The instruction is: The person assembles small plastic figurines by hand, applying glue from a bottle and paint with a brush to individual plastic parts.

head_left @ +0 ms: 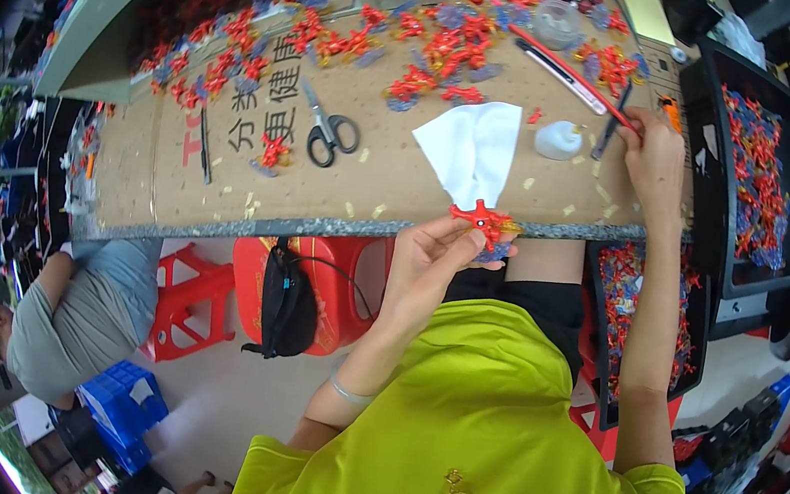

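Observation:
My left hand [430,264] is closed around a small red plastic figure [482,218] with yellow and purplish translucent parts, just off the table's front edge. At the right of the table, my right hand [652,154] pinches the near end of a thin red stick-like tool [580,83]; its exact kind is unclear. Beside that tool lies a pale utility knife [565,79], and a dark slim tool [610,126] is close to my fingers. Between my hands are a white cloth [478,147] and a whitish, rounded lump [558,140].
Black-handled scissors [330,137] lie left on the cardboard-covered table [303,184]. Heaps of similar red figures [453,48] stretch along the back. Black bins of figures stand at right [757,187] and below the edge [643,312]. A red stool [338,290] holds a black bag; another person sits left.

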`<action>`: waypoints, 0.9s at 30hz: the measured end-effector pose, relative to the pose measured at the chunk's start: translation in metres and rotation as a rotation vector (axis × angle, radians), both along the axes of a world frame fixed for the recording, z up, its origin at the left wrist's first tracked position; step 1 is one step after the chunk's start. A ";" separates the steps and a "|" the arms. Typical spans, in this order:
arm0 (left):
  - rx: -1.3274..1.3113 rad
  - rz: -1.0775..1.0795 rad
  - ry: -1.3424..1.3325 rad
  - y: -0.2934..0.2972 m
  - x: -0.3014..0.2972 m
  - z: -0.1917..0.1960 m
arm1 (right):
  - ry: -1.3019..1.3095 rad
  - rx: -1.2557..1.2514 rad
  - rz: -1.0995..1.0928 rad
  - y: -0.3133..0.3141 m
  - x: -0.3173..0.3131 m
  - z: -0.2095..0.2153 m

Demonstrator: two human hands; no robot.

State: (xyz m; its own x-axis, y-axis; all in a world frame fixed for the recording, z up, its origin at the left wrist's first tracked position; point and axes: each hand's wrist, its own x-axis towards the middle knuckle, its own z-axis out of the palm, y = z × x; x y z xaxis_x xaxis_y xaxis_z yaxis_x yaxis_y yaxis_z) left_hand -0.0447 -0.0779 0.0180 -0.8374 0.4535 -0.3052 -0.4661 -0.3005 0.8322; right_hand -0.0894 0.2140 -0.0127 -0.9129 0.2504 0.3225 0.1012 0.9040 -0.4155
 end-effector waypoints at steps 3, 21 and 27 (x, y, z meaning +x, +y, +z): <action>0.008 0.017 -0.019 -0.006 -0.004 -0.002 | -0.039 0.060 0.029 0.001 0.004 0.011; -0.705 0.070 0.473 0.007 0.003 0.004 | 0.219 -1.238 0.335 -0.130 0.078 0.068; -0.783 0.128 0.579 0.008 0.008 0.003 | 0.298 -0.322 0.307 -0.112 0.072 0.055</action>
State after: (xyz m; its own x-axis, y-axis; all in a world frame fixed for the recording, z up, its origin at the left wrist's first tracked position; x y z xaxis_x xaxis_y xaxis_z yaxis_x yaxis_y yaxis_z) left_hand -0.0362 -0.0695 0.0211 -0.9811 0.1934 -0.0081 0.0740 0.4134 0.9075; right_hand -0.0177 0.1018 0.0419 -0.8405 0.1153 0.5294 -0.3124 0.6952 -0.6474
